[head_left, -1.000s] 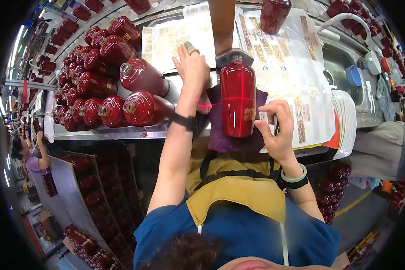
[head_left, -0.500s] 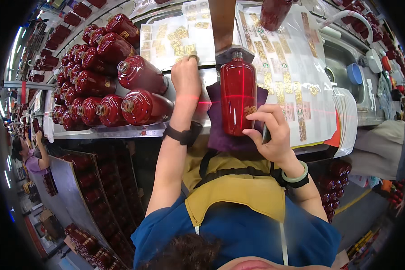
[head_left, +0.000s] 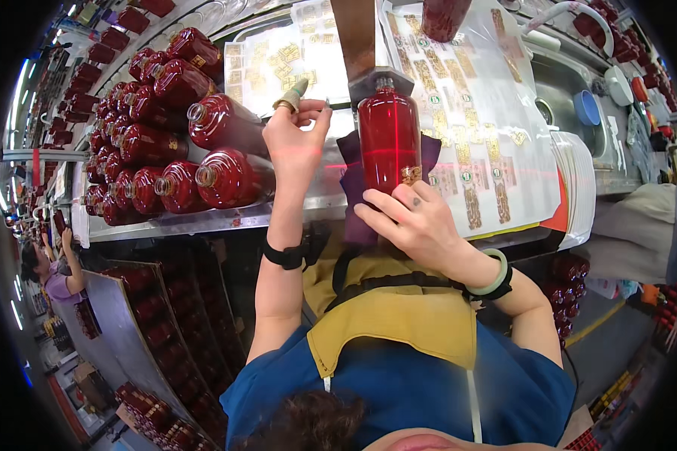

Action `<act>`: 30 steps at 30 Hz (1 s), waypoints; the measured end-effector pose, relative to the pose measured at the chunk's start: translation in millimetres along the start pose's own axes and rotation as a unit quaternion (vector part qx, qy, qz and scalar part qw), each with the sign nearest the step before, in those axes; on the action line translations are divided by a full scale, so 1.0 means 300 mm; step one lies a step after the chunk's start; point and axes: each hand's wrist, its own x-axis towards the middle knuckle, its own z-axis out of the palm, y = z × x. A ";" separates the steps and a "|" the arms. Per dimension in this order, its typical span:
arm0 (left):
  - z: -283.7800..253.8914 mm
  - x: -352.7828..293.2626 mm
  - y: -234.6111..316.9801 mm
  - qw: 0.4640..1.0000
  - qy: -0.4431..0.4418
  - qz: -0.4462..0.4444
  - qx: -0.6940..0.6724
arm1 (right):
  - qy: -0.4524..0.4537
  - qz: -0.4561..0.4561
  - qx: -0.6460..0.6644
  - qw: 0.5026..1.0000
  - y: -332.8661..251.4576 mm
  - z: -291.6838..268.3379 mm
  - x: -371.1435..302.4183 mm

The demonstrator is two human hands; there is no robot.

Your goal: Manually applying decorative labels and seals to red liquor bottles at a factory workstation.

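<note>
Right hand, loosely open, lies against the bottle as if steadying it; left hand pinched closed, contents unclear.

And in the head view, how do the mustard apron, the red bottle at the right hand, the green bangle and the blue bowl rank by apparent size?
1. Mustard apron
2. Red bottle, partly covered by the right hand
3. Green bangle and blue bowl: unranked; the bangle looks nearer.
</note>
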 end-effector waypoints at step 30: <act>0.100 -0.223 0.121 0.954 -0.168 -0.101 -0.228 | 0.119 0.451 0.486 0.739 0.201 0.073 0.048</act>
